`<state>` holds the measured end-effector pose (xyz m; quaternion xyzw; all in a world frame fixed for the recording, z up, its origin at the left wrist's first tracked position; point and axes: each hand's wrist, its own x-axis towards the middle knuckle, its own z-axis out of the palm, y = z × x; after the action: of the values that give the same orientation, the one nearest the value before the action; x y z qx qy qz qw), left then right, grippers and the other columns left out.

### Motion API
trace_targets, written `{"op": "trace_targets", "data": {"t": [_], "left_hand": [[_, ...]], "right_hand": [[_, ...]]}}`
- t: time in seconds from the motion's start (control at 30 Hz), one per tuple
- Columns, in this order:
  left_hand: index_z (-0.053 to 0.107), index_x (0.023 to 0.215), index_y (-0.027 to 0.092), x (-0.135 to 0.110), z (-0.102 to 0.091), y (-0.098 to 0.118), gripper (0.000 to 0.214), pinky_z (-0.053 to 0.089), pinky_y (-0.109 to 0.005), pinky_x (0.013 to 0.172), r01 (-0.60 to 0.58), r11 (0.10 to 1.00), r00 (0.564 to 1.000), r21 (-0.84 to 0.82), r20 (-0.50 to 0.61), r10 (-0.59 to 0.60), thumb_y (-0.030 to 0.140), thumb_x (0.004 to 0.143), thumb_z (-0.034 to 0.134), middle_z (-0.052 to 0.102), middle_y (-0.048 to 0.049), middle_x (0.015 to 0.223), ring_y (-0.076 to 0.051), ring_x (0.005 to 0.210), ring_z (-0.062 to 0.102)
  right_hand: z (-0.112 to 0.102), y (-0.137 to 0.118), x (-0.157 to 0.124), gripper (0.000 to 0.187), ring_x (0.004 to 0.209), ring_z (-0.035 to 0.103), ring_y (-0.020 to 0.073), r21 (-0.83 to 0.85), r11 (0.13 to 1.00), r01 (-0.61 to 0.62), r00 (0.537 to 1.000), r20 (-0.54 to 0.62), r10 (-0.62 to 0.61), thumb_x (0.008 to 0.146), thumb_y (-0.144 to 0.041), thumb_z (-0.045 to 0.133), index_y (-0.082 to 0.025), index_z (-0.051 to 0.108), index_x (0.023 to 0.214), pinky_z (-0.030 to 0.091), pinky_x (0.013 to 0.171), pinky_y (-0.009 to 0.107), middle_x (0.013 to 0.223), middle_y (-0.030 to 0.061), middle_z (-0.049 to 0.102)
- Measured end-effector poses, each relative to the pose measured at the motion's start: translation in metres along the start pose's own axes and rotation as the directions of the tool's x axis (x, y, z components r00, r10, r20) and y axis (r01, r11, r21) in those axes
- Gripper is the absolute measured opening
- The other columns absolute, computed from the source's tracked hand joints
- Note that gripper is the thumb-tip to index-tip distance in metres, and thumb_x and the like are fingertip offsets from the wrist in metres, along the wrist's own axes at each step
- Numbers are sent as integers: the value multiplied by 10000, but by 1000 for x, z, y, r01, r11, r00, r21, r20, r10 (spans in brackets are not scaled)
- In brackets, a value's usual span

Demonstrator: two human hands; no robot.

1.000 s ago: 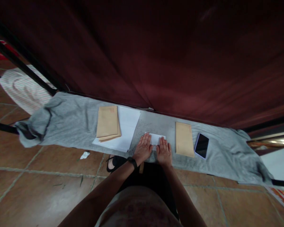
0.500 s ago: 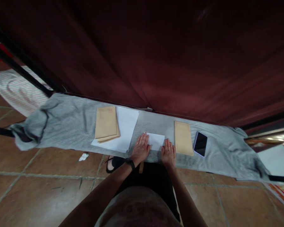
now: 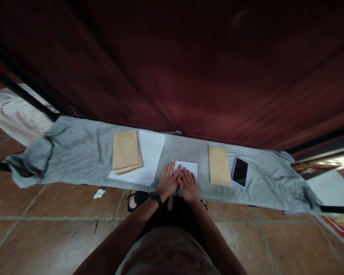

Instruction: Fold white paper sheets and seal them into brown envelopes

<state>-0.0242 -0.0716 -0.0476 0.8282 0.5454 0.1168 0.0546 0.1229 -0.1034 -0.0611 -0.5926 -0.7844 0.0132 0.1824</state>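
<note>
- Nearest the camera are the person's torso and two bare forearms, which reach forward over a brown tiled floor (image 3: 46, 229).
- A black wristband (image 3: 154, 196) circles the left wrist. Just left of it, a foot in a dark sandal (image 3: 134, 198) shows at the tabletop's near edge.
- A small white paper scrap (image 3: 99, 193) lies on the floor to the left of the foot.
- The left hand (image 3: 167, 182) lies flat and open, fingers straight. Its fingertips rest on the left edge of a folded white paper (image 3: 189, 167).
- The right hand (image 3: 188, 185) is also flat and open, gripping nothing. It touches the left hand and presses on the paper's near edge.
- The folded paper sits at the middle of a narrow tabletop draped in a wrinkled grey cloth (image 3: 80, 152) (the cloth hangs past both ends).
- To the right of the paper, and apart from it, lies a single brown envelope (image 3: 219, 171). Just beside that is a smartphone (image 3: 240, 172), its dark screen facing up.
- To the left of the hands lie flat white sheets (image 3: 151, 152), with a stack of brown envelopes (image 3: 126, 151) on their left half.
- At far left, beyond the cloth, striped fabric (image 3: 17, 114) lies on the floor.
- Behind the tabletop a dark red curtain (image 3: 189, 76) fills the upper half of the view.
</note>
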Motion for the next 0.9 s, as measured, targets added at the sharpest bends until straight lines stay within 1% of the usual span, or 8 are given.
{"op": "trace_targets", "data": {"t": [0.13,0.27,0.4,0.47,0.63,0.8,0.87,0.9], "left_hand": [[303,1556,216,1,2,1,585,229,-496,1222,19,1000,999,4,-31,-19,298,992,436,237,-128,1645,-288,1520,203],[314,1547,150,2,1,2,595,228,-483,1225,29,999,999,15,-25,-28,339,994,427,276,-153,1626,-284,1511,234],[345,1523,81,-1,0,1,592,218,-467,1232,24,999,999,27,-22,-23,350,998,392,311,-169,1606,-270,1510,242],[346,1519,65,-6,0,-1,599,209,-460,1236,25,999,999,34,-27,-24,359,998,382,324,-166,1600,-261,1510,243],[341,1523,73,-17,-1,-4,608,193,-452,1243,33,999,999,43,-41,-31,376,997,378,347,-147,1593,-249,1514,231],[367,1512,78,-18,-2,-6,614,196,-453,1243,25,999,999,35,-38,-23,408,996,395,344,-148,1594,-252,1513,235],[394,1502,100,-18,-4,-7,601,208,-463,1239,13,1000,999,21,-34,-13,423,995,410,339,-145,1597,-258,1509,247],[413,1493,115,-19,-4,-8,587,216,-469,1236,7,1000,999,11,-32,-7,425,995,419,341,-141,1597,-262,1505,258]], "right_hand": [[1,11,-6,511,1429,406,243,-47,998,-29,999,-47,27,1055,-352,323,-156,391,1522,286,1180,455,1542,120,443],[0,27,-12,538,1433,395,257,-89,994,-67,994,-87,60,1053,-355,327,-110,359,1531,292,1168,461,1540,161,436],[0,38,-18,572,1433,386,276,-113,988,-103,991,-98,92,1049,-381,332,-77,338,1533,301,1159,471,1535,186,437],[0,41,-20,578,1429,389,280,-114,987,-114,990,-100,103,1047,-385,337,-76,329,1536,302,1158,474,1535,189,436],[-1,45,-21,532,1401,422,274,-56,986,-154,983,-113,147,1040,-351,354,-115,375,1516,327,1142,481,1514,176,472],[-7,47,-12,478,1298,510,266,67,963,-261,951,-153,268,1013,-273,360,-135,456,1460,432,1042,454,1406,162,580],[-10,47,-11,475,1278,523,274,74,961,-265,949,-155,274,1005,-276,379,-135,467,1451,442,1026,458,1390,162,592],[-11,46,-11,476,1288,517,277,67,968,-244,956,-150,251,1004,-279,387,-139,468,1451,431,1040,467,1398,159,587]]}}
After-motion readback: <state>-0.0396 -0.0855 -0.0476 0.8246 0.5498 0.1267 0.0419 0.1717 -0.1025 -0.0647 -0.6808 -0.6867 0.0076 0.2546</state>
